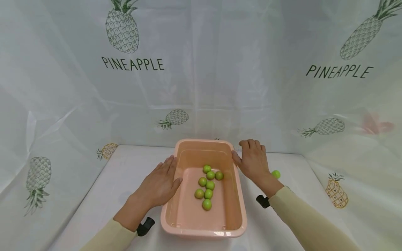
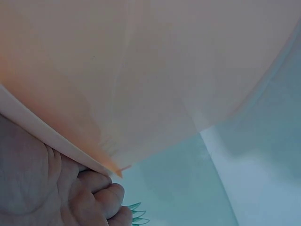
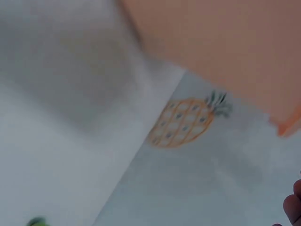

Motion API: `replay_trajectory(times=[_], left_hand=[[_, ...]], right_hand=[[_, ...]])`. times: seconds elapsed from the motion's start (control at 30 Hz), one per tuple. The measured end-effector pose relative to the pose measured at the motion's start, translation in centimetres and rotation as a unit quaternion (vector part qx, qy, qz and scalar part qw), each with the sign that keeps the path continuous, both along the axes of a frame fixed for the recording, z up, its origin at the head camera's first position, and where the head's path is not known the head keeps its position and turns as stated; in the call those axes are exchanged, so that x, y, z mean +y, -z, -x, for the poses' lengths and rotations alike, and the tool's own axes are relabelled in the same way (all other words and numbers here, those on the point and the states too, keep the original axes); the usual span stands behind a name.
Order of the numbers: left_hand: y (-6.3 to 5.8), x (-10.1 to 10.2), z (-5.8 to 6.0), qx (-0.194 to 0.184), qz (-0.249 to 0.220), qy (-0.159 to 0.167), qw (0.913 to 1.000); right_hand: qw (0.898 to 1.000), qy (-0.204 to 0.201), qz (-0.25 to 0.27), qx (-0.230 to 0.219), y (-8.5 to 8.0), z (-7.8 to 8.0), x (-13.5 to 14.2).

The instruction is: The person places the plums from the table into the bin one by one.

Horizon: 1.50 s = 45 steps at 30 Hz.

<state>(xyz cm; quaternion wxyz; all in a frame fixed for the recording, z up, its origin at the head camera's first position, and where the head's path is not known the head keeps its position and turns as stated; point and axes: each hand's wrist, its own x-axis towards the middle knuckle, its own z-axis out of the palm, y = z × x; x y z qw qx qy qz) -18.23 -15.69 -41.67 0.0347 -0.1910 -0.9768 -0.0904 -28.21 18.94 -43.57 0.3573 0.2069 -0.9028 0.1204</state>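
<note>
A pink plastic basin [image 1: 204, 233] stands lengthwise between my two hands, with several small round green fruits [image 1: 210, 185] grouped on its floor. Along its left rim lies my left hand [image 1: 158, 184], fingers extended and thumb reaching over the rim. In the left wrist view that palm meets the rim, its fingers slightly bent below the edge. My right hand [image 1: 253, 163] is at the far right corner, its thumb at the rim and its loosely bent fingers outside the basin. Only fingertips of it [image 3: 294, 205] show in the right wrist view, apart from the basin wall.
One more green fruit [image 1: 276, 174] sits on the white-covered table [image 1: 110, 188], right of the basin beside my right wrist. A pale curtain [image 1: 220, 69] printed with pineapples hangs behind and along both sides of the table.
</note>
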Motion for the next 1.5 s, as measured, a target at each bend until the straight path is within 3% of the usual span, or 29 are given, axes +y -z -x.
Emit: replay_trajectory(times=[0.2,0.3,0.43,0.63,0.9,1.3,1.5], left_hand=[[0.0,0.1,-0.1,-0.006,-0.002,-0.001,1.0000],[-0.1,0.1,-0.2,-0.006,-0.002,-0.003,1.0000],[0.0,0.0,-0.1,-0.004,-0.001,-0.005,1.0000],[0.0,0.1,0.0,-0.007,-0.002,-0.004,1.0000],[-0.1,0.1,0.0,-0.013,-0.002,-0.005,0.9999],[-0.3,0.1,0.0,-0.020,0.004,-0.014,0.9997],[-0.4,0.2,-0.2,-0.029,0.009,-0.020,0.9993]], right_hand=[[0.999,0.044,-0.031,0.004,2.2,0.9,6.2],[0.995,0.075,-0.040,-0.049,3.4,1.0,9.4],[0.982,0.113,-0.056,-0.139,5.3,0.6,13.2],[0.968,0.114,-0.107,-0.198,8.7,-0.3,16.8],[0.964,0.100,-0.144,-0.198,10.6,-0.7,17.9],[0.957,0.112,-0.176,-0.202,10.6,-0.2,17.2],[0.956,0.123,-0.160,-0.214,10.5,-0.2,16.8]])
